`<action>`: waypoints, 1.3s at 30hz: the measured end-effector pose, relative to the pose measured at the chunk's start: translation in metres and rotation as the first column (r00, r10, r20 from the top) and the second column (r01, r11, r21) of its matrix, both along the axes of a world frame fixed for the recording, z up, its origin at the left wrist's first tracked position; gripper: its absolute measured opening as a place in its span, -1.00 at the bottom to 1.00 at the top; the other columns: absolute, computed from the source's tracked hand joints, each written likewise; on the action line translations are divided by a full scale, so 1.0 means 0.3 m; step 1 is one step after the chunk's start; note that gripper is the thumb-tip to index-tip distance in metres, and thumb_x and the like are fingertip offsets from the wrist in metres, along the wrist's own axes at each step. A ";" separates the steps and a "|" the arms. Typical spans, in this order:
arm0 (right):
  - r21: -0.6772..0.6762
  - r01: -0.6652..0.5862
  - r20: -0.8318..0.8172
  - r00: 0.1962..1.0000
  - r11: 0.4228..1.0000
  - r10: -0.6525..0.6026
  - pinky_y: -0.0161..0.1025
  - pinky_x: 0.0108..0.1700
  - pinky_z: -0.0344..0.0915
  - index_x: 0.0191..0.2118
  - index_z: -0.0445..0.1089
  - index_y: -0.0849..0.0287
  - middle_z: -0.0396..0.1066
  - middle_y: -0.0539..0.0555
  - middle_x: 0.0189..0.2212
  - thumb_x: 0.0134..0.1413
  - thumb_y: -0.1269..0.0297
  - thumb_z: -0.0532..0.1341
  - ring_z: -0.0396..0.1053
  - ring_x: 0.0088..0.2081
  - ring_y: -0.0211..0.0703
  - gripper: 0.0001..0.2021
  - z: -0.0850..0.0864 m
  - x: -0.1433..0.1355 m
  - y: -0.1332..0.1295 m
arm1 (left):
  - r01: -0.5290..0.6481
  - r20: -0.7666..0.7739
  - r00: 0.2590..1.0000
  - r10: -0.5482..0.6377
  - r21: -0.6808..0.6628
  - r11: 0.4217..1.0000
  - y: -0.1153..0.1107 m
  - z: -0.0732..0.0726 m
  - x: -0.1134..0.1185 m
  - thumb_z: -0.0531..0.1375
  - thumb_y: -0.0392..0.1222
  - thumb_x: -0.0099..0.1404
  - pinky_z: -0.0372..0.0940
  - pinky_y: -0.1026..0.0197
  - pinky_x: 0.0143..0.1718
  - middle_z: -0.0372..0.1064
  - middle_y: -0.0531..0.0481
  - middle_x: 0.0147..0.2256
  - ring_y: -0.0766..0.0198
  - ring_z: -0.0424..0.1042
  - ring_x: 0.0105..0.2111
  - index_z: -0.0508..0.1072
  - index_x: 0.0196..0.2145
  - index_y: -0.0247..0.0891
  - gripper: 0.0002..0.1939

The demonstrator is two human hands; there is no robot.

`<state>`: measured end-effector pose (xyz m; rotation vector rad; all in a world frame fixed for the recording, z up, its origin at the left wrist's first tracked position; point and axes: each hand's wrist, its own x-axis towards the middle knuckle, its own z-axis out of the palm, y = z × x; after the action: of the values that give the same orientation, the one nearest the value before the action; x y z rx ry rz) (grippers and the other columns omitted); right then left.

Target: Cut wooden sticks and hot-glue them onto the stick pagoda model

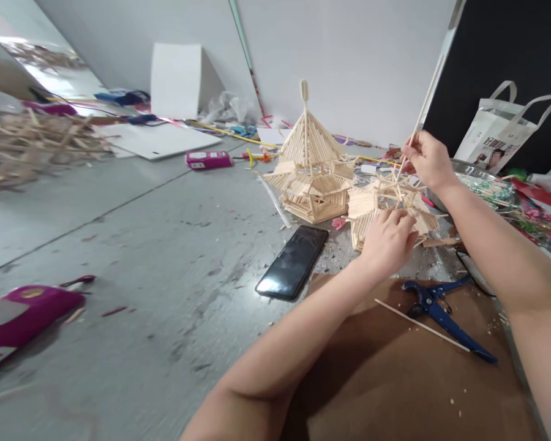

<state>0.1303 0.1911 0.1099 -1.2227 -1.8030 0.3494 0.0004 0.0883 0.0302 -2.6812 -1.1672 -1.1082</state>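
Observation:
My right hand [429, 162] pinches a long thin wooden stick [426, 104], which slants up and away with its lower end among the top pieces of a small stick pavilion model [362, 202]. My left hand [390, 242] is closed over the near side of that model, its fingers bent onto the roof and their tips partly hidden. Just left stands a taller stick pavilion model [310, 177] with a pointed roof and a finial. Blue ratchet-type cutters [436, 303] and a loose wooden stick [422, 324] lie on a brown board [395, 373] below my hands.
A black phone [292, 262] lies left of the board. Magenta devices [32, 318] are on the grey surface at left, near a pile of wood scraps [37, 144]. At right are a white bag [500, 131], a metal bowl [472, 170] and colourful scraps [537, 208].

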 end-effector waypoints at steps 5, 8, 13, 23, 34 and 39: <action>-0.107 -0.073 -0.011 0.997 0.992 0.072 -0.16 -0.45 0.40 -0.41 0.25 0.16 0.37 0.01 -0.51 0.02 0.44 0.14 0.39 -0.53 -0.20 -0.95 -0.022 -0.006 -0.006 | 0.005 0.023 1.000 -0.004 -0.011 1.000 0.002 -0.001 -0.002 0.04 -0.16 0.30 0.25 0.04 -0.07 0.39 -0.17 -0.14 0.09 0.32 -0.12 0.41 -0.18 -0.36 -0.74; -0.075 -0.086 -0.031 0.996 0.993 0.084 -0.18 -0.42 0.40 -0.43 0.23 0.14 0.34 -0.03 -0.55 0.01 0.44 0.15 0.39 -0.52 -0.22 -0.91 -0.039 -0.005 -0.001 | 0.008 0.035 0.999 -0.007 -0.002 1.000 0.001 -0.002 -0.004 0.03 -0.11 0.31 0.26 0.04 -0.09 0.39 -0.17 -0.15 0.09 0.32 -0.14 0.41 -0.20 -0.35 -0.72; -0.029 -0.049 -0.019 0.999 0.998 0.049 -0.17 -0.40 0.39 -0.41 0.22 0.13 0.36 -0.03 -0.53 0.03 0.41 0.12 0.40 -0.52 -0.21 -0.94 -0.054 -0.001 0.007 | 0.002 0.035 0.999 -0.003 0.013 1.000 0.001 0.000 -0.006 0.04 -0.11 0.30 0.26 0.05 -0.09 0.41 -0.16 -0.16 0.10 0.32 -0.15 0.42 -0.20 -0.35 -0.72; 0.020 0.017 0.120 0.993 1.000 -0.019 -0.08 -0.15 0.34 -0.39 0.27 0.12 0.38 0.01 -0.54 0.02 0.38 0.13 0.42 -0.35 -0.09 -0.98 -0.050 -0.008 -0.004 | 0.016 0.037 0.999 -0.016 0.001 1.000 0.005 -0.006 -0.004 0.05 -0.13 0.30 0.25 0.05 -0.09 0.42 -0.15 -0.18 0.11 0.33 -0.14 0.40 -0.21 -0.33 -0.75; 0.062 0.046 0.193 0.980 0.997 -0.057 -0.07 -0.16 0.33 -0.40 0.26 0.10 0.41 0.03 -0.51 0.01 0.40 0.13 0.41 -0.31 -0.06 -0.95 -0.043 -0.015 -0.017 | 0.018 0.021 1.000 -0.018 -0.017 1.000 0.005 -0.001 -0.005 0.05 -0.12 0.30 0.25 0.06 -0.09 0.42 -0.14 -0.20 0.11 0.33 -0.15 0.42 -0.22 -0.35 -0.74; 0.071 0.063 0.255 0.964 0.996 -0.079 -0.04 -0.13 0.30 -0.43 0.25 0.10 0.42 0.07 -0.46 -0.01 0.39 0.15 0.39 -0.23 0.01 -0.94 -0.036 -0.019 -0.019 | 0.024 0.020 1.000 -0.023 -0.022 0.999 0.006 0.000 -0.007 0.05 -0.12 0.30 0.25 0.06 -0.09 0.42 -0.14 -0.19 0.12 0.33 -0.16 0.42 -0.21 -0.34 -0.74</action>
<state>0.1246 0.1853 0.0990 -1.3340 -1.9676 0.0950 -0.0017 0.0901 0.0302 -2.7136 -1.1611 -1.1347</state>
